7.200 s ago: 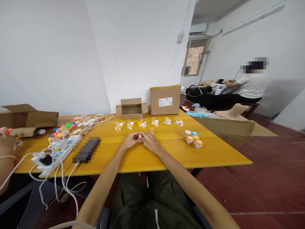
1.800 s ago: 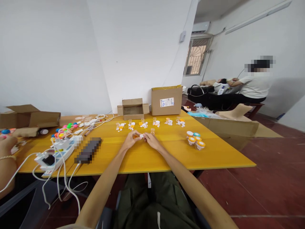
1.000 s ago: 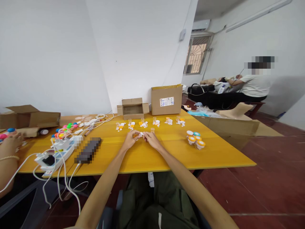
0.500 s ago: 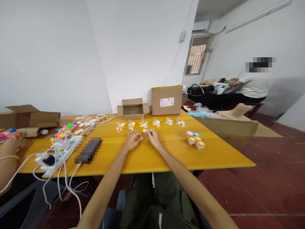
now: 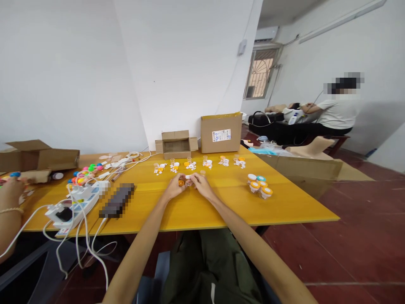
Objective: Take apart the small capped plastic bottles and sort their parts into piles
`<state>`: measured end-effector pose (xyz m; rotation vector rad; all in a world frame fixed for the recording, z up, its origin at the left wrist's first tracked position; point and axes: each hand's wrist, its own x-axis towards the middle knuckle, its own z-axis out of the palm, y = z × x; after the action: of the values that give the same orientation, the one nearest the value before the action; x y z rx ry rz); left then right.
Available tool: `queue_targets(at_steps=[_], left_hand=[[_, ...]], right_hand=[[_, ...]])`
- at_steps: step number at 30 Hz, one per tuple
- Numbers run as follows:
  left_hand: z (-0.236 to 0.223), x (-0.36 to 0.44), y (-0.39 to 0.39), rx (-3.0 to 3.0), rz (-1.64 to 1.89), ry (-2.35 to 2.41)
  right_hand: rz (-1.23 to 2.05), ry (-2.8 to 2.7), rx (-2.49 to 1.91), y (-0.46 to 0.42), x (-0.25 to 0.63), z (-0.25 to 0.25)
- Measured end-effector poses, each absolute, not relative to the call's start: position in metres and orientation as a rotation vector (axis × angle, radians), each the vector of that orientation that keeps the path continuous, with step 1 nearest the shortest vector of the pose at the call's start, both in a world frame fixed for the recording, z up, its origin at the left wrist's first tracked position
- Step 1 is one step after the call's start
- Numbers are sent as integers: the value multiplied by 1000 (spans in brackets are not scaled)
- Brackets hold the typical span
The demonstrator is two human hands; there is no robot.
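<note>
My left hand (image 5: 173, 187) is closed around a small orange round part (image 5: 181, 183), with its fingers partly hiding it. Between the fingertips of both hands is a small white plastic piece with dark holes or marks (image 5: 188, 177), pinched by my right hand (image 5: 201, 186). The two hands almost meet above the middle of the table. Just beyond my right hand a small clear cup (image 5: 203, 172) stands on the tabletop. Behind it runs a row of small piles of white and orange parts (image 5: 207, 162), several with clear cups.
To the right stand several clear cups with orange, white and teal tops (image 5: 261, 184). A small open carton (image 5: 176, 147) and a bigger box (image 5: 220, 134) line the back. At left are a power strip (image 5: 90, 200), cables, a pixelated dark device (image 5: 117, 200) and another person's hand (image 5: 11, 194).
Half a second ago my hands were slightly apart, the right one with the white piece. Now they are together again at the orange part. The person at left has shifted a hand slightly.
</note>
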<state>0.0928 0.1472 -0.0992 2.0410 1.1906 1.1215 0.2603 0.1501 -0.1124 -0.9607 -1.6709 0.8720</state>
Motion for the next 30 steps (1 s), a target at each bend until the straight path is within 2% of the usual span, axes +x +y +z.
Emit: queue_targets(at_steps=[15, 30], left_hand=[[-98, 91, 148, 2006, 1132, 1162], [-86, 90, 142, 1965, 1263, 1163]], right_hand=[[670, -1557, -1174, 158, 269, -116], [643, -1741, -952, 148, 264, -108]])
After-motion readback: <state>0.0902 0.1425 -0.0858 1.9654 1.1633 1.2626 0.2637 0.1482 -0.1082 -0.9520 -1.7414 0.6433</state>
